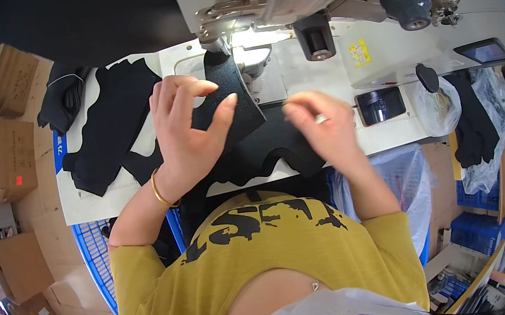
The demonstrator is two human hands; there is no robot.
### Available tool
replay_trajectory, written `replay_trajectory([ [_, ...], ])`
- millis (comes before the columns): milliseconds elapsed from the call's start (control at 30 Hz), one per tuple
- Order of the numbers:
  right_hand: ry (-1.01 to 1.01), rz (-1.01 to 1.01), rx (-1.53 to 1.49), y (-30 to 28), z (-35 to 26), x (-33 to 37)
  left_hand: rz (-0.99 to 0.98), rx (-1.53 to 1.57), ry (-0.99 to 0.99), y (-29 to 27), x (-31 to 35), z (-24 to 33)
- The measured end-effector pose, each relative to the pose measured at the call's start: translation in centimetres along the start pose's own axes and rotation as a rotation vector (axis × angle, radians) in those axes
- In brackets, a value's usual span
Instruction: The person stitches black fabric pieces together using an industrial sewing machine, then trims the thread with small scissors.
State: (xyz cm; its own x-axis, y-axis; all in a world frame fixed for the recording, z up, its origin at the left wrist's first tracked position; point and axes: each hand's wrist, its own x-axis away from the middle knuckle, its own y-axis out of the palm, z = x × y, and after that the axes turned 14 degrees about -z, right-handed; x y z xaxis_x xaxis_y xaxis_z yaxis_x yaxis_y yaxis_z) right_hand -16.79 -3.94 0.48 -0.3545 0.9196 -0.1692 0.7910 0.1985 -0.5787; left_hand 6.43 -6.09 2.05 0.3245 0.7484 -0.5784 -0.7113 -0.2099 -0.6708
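Note:
My left hand hovers over the black cloth, thumb and fingers spread apart, with nothing between them. A black fabric strip runs from under the sewing machine's needle area toward me, just beside that hand. Below it, a larger black fabric piece with a curved edge lies along the front of the table. My right hand is at this piece's right side, fingers curled and fingertips pinched together. Whatever the pinch holds, if anything, is too small to make out. A light shines on the needle area.
Black cut fabric pieces lie at the left of the white table, beside a folded black bundle. A phone and a clear plastic bag are at the right. Blue baskets and cardboard boxes stand around.

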Motion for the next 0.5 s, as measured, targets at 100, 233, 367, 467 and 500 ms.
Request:
replay_trajectory([
  [100, -0.013, 0.188, 0.748, -2.2, 5.3, 1.7, -0.012, -0.133, 0.004, 0.0, -1.0, 1.3],
  [233, 0.036, 0.093, 0.731, -1.4, 11.8, 4.4, 0.018, -0.178, -0.058, 2.6, -1.6, 1.1],
  [367, 0.011, 0.072, 0.731, -0.7, 13.0, 4.2, 0.03, -0.179, -0.064, 2.8, -0.9, 0.7],
  [467, -0.077, 0.301, 0.79, -1.2, 10.8, 3.5, 0.126, -0.31, -0.04, 2.6, -1.1, 1.4],
  [500, -0.066, 0.247, 0.811, -1.6, 11.6, 3.5, 0.13, -0.313, -0.043, 2.8, -1.1, 1.5],
])
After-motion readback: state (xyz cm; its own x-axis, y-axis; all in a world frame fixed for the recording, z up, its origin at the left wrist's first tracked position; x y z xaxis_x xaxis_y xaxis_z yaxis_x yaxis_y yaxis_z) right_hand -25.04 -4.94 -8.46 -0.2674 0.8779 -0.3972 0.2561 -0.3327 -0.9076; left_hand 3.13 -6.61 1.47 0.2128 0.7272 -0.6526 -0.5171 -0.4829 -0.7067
